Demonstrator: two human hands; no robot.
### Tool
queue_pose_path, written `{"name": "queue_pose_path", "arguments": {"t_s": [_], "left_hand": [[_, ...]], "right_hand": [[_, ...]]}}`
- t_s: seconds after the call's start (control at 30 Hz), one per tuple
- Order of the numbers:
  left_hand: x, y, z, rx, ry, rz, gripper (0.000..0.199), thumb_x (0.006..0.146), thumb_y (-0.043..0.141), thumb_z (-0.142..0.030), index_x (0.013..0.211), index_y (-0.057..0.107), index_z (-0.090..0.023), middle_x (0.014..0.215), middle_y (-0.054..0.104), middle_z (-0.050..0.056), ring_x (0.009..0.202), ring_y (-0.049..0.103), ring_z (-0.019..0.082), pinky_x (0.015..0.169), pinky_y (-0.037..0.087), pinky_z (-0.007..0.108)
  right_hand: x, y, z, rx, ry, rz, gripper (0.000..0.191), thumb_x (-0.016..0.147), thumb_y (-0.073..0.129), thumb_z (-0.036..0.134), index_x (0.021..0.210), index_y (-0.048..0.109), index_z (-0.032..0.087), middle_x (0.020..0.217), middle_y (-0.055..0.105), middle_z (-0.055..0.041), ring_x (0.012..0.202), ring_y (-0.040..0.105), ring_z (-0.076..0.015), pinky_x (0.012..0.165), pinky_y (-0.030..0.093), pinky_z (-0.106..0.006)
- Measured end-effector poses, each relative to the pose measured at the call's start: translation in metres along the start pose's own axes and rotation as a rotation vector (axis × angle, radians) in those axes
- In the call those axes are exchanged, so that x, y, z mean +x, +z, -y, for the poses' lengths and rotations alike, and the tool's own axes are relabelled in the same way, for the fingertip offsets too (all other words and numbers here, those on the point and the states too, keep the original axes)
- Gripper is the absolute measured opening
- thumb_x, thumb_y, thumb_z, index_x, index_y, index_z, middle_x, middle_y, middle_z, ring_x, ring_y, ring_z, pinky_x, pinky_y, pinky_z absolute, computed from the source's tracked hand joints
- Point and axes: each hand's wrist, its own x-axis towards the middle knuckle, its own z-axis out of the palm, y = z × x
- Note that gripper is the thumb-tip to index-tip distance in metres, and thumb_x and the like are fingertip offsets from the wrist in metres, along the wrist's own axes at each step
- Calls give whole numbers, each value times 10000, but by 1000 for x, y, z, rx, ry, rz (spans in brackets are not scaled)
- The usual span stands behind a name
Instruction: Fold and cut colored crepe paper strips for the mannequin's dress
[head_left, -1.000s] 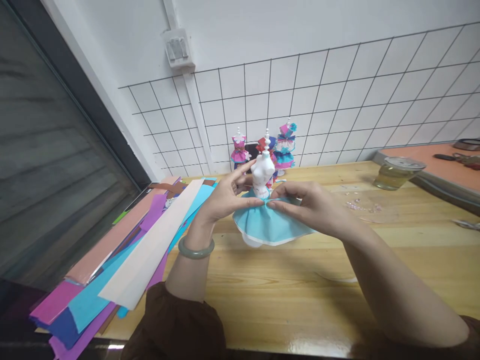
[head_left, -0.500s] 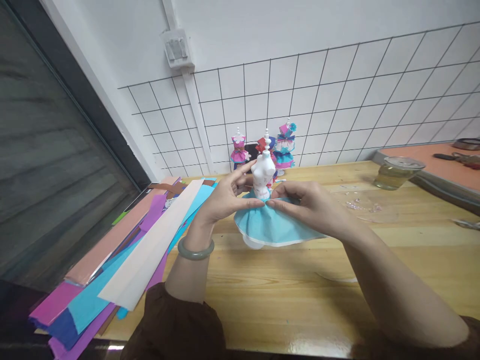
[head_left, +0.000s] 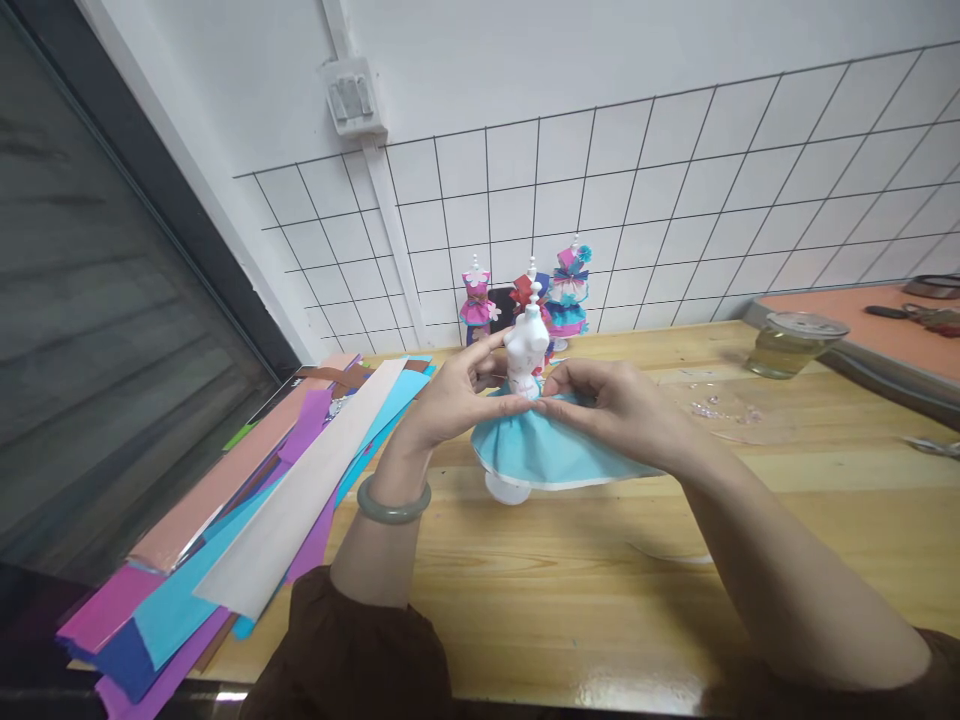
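Observation:
A small white mannequin (head_left: pixel 528 345) stands upright on a round white base (head_left: pixel 507 488) at the middle of the table. Around its waist lies a light blue skirt (head_left: pixel 544 455) with a pale lower edge. On the left side of the waist, my left hand (head_left: pixel 461 390) grips the skirt's top edge with the thumb, its fingers behind the mannequin. My right hand (head_left: pixel 615 405) pinches the same edge from the right, and the two thumbs nearly meet at the front. The fingertips behind the body are partly hidden.
Coloured paper strips (head_left: pixel 300 490) are piled at the left. Dressed mini mannequins (head_left: pixel 570 290) stand at the back by the wall. At the right are a cup of yellowish liquid (head_left: pixel 795 345), a clear tray of small beads (head_left: pixel 724 410) and an orange board (head_left: pixel 870 325).
The thumbs have drawn slightly closer together at the waist. The skirt has shifted a little, and more of the white base shows beneath it.

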Motion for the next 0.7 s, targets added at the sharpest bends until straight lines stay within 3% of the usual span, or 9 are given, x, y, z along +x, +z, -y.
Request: {"name": "queue_pose_path", "arguments": {"t_s": [0.1, 0.23, 0.33, 0.47, 0.6, 0.7], "left_hand": [[0, 1, 0, -5, -14, -15, 774, 641, 751, -238, 1331, 402, -226, 1141, 605, 111, 1091, 545, 258, 934, 425, 412], [1, 0, -1, -10, -37, -100, 707, 667, 725, -261, 1305, 428, -190, 1091, 626, 115, 1023, 578, 250, 880, 453, 403], [3, -2, -1, 1, -62, -215, 688, 663, 723, -287, 1280, 447, -160, 1031, 650, 115, 962, 599, 242, 829, 471, 384], [5, -5, 1, -8, -84, -298, 674, 665, 712, -307, 1273, 454, -173, 973, 670, 89, 880, 616, 218, 761, 486, 347], [5, -5, 2, -43, -105, -310, 652, 672, 699, -298, 1265, 464, -164, 941, 673, 84, 842, 618, 204, 734, 484, 332], [5, -6, 2, -82, -104, -317, 647, 665, 701, -297, 1254, 474, -155, 932, 676, 86, 830, 620, 197, 750, 477, 338]], "right_hand": [[2, 1, -4, -13, -24, -14, 239, 811, 537, 420, 774, 590, 190, 741, 624, -27, 670, 555, -159, 568, 410, -270], [2, -2, -1, -36, -117, -79, 223, 834, 520, 404, 913, 606, 214, 927, 636, -64, 853, 575, -207, 730, 457, -348], [0, -4, 6, -80, -272, -121, 295, 811, 561, 421, 1038, 576, 233, 1100, 579, -92, 1025, 528, -240, 854, 437, -403], [-2, 2, 11, -267, -497, -132, 426, 776, 610, 407, 1151, 521, 228, 1226, 494, -130, 1132, 452, -283, 886, 416, -454], [0, 19, 7, -476, -599, -250, 198, 844, 508, 210, 1027, 584, 224, 1081, 553, -118, 1009, 496, -256, 797, 421, -436], [0, 28, 2, -536, -691, -318, 182, 847, 467, 121, 913, 601, 226, 916, 581, -82, 880, 508, -217, 719, 406, -385]]}}
